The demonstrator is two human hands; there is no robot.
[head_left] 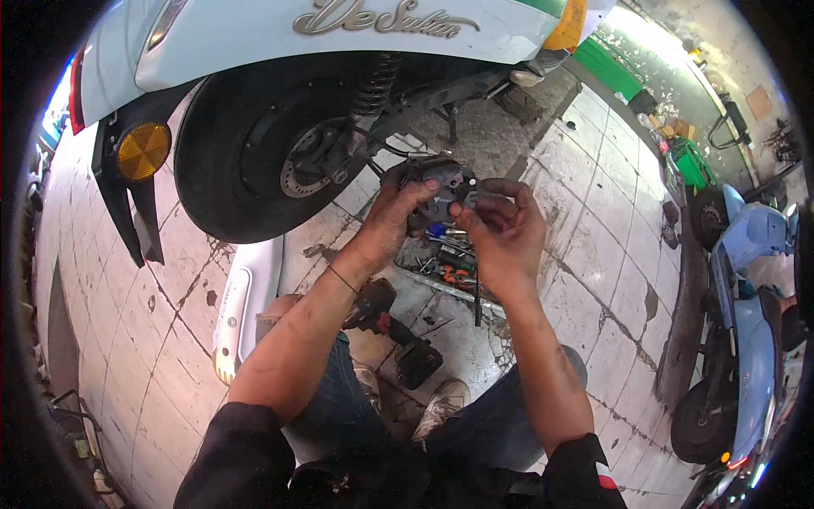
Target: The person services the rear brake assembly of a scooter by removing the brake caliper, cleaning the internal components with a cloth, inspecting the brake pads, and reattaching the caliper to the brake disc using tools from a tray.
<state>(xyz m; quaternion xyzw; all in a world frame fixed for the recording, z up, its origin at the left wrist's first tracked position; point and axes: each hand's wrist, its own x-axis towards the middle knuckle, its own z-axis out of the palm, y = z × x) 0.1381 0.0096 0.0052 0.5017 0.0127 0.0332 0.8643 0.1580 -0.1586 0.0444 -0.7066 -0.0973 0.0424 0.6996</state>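
Observation:
My left hand (392,208) is closed around a dark grey brake caliper (448,180), its thumb across the front. A black hose runs to the caliper from the scooter side. On the caliper's near face, a grey plate like a brake pad (442,206) shows between my thumbs. My right hand (511,237) grips the caliper's right edge, thumb tip on the plate and fingers curled behind. Just left of my hands is the scooter's rear wheel (242,161) with a slotted brake disc (303,168) and a coil-spring shock absorber (373,89).
Below my hands, a tray (441,283) holds pliers and other tools. A cordless impact driver (392,331) lies between my legs. A white body panel (252,293) rests on the tiles at left. The white scooter (229,42) spans the top; a blue scooter (750,331) stands right.

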